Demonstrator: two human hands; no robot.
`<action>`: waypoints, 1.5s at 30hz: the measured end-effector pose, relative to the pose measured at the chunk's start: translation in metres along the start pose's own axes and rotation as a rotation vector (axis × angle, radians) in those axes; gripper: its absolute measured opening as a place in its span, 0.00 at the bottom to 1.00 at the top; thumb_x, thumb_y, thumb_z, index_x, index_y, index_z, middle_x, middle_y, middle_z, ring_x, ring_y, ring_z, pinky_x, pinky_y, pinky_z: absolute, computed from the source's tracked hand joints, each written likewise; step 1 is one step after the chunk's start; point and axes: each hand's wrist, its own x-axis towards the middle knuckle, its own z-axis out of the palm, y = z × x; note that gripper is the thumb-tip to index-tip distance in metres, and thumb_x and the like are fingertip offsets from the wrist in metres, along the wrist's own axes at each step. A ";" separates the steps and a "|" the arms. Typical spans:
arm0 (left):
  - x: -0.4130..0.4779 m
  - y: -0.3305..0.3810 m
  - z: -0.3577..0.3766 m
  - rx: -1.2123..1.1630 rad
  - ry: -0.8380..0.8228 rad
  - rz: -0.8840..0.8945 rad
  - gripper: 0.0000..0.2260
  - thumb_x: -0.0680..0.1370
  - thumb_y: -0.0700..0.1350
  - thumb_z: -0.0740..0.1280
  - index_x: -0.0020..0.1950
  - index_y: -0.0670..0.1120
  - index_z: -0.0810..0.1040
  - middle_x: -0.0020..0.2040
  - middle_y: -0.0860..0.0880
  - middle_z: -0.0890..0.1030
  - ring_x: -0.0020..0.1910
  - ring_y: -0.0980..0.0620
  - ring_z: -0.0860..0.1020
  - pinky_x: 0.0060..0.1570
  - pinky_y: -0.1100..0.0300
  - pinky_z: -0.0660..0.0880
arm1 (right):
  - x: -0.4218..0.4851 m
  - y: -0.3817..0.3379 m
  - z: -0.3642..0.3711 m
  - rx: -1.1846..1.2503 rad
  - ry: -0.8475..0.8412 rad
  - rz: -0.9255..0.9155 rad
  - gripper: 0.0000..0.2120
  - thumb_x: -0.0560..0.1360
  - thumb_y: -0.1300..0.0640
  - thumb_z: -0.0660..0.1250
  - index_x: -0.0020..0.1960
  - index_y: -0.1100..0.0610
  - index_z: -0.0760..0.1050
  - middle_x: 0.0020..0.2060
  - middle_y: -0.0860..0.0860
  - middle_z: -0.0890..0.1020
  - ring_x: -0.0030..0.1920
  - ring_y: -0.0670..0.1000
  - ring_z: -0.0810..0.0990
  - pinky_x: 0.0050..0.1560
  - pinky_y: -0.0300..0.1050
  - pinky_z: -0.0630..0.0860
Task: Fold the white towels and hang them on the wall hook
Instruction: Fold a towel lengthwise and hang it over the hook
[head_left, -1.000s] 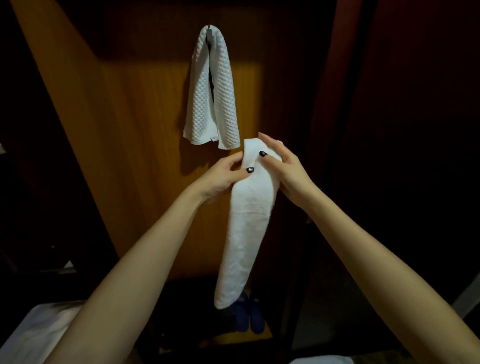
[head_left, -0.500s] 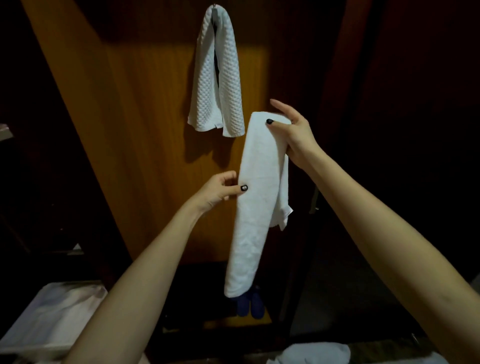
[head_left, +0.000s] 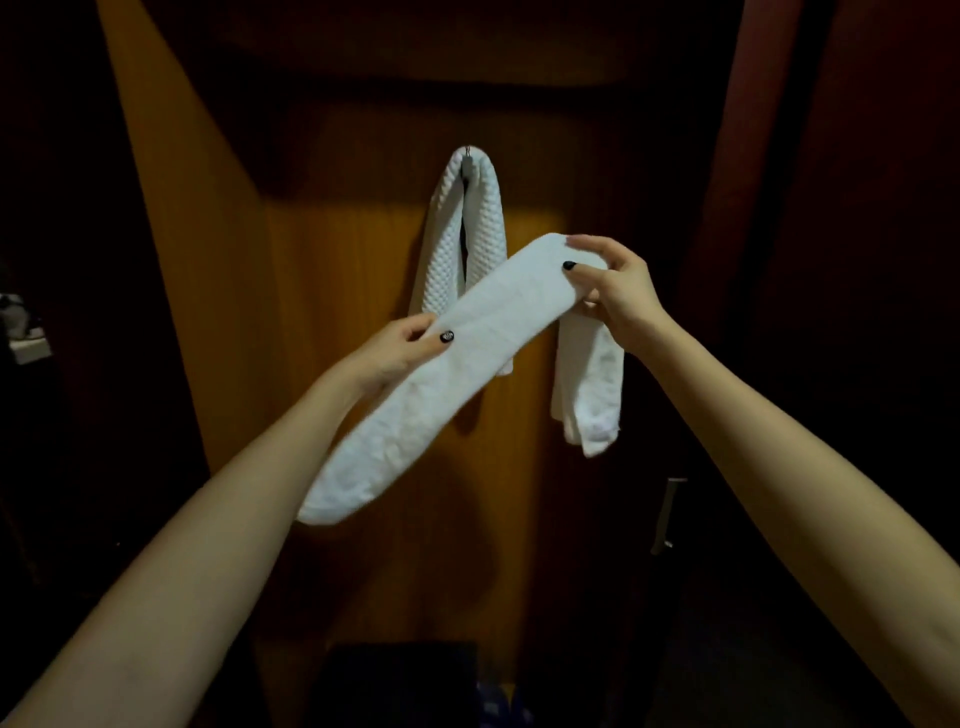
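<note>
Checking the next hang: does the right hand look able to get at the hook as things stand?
Probably yes. The right hand sits below and right of the hook with nothing between, though it grips the smooth towel, and the waffle towel already covers the hook.

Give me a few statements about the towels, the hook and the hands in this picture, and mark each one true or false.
1. A textured towel already hangs from the hook. True.
2. The left hand is empty. False: it grips the smooth towel partway along its length.
3. The right hand holds the smooth towel at a bend, with one end drooping below it. True.
4. The smooth towel is draped over the hook. False: it is held in the air below the hook.
5. Both towels are white. True.
</note>
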 end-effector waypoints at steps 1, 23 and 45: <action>0.012 0.006 -0.009 0.040 0.007 0.028 0.11 0.72 0.57 0.69 0.44 0.51 0.79 0.41 0.54 0.79 0.40 0.56 0.77 0.38 0.61 0.72 | 0.010 0.000 0.002 0.019 -0.001 0.008 0.13 0.75 0.66 0.66 0.57 0.53 0.78 0.56 0.56 0.78 0.51 0.56 0.81 0.37 0.41 0.80; 0.251 0.061 -0.154 -0.226 0.248 0.175 0.10 0.80 0.37 0.58 0.41 0.43 0.76 0.28 0.53 0.81 0.29 0.62 0.78 0.40 0.65 0.74 | 0.244 -0.032 0.053 0.015 0.064 -0.147 0.08 0.77 0.57 0.67 0.51 0.62 0.77 0.50 0.63 0.83 0.47 0.57 0.85 0.51 0.52 0.82; 0.234 -0.033 -0.085 -0.468 0.266 -0.140 0.13 0.81 0.43 0.61 0.40 0.46 0.81 0.33 0.49 0.82 0.32 0.54 0.81 0.33 0.63 0.79 | 0.163 0.078 0.095 -0.061 -0.080 -0.041 0.10 0.80 0.57 0.63 0.61 0.59 0.72 0.48 0.55 0.85 0.41 0.54 0.86 0.40 0.48 0.83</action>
